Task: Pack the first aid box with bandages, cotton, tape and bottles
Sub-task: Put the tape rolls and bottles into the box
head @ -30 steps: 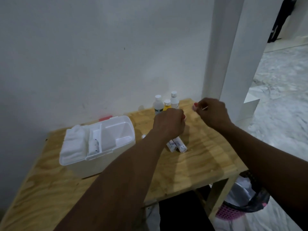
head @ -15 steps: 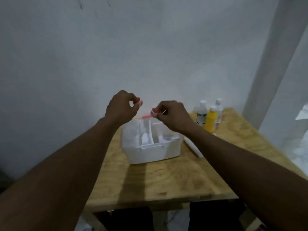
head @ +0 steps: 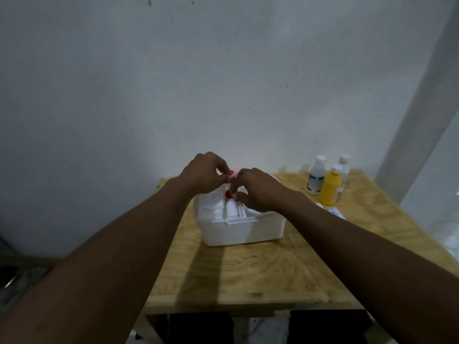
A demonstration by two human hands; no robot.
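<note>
The white first aid box (head: 244,230) stands open on the wooden table (head: 248,271). White cotton or bandage (head: 213,207) fills its left compartment, and a white roll (head: 234,211) lies in the narrow middle one. My left hand (head: 202,175) and my right hand (head: 257,191) meet just above the back of the box. Their fingertips pinch a small white item (head: 230,179) between them; what it is cannot be made out. A white bottle (head: 316,177), a yellow bottle (head: 331,187) and a clear bottle (head: 344,170) stand upright at the table's far right.
White tubes (head: 334,211) lie on the table to the right of the box, in front of the bottles. A grey wall runs right behind the table and a pillar (head: 422,108) rises at the right. The table's near edge is below my forearms.
The view swung right, so the box is now centred. Both hands moved from the bottles' side to above the box, then lowered and came together fingertip to fingertip.
</note>
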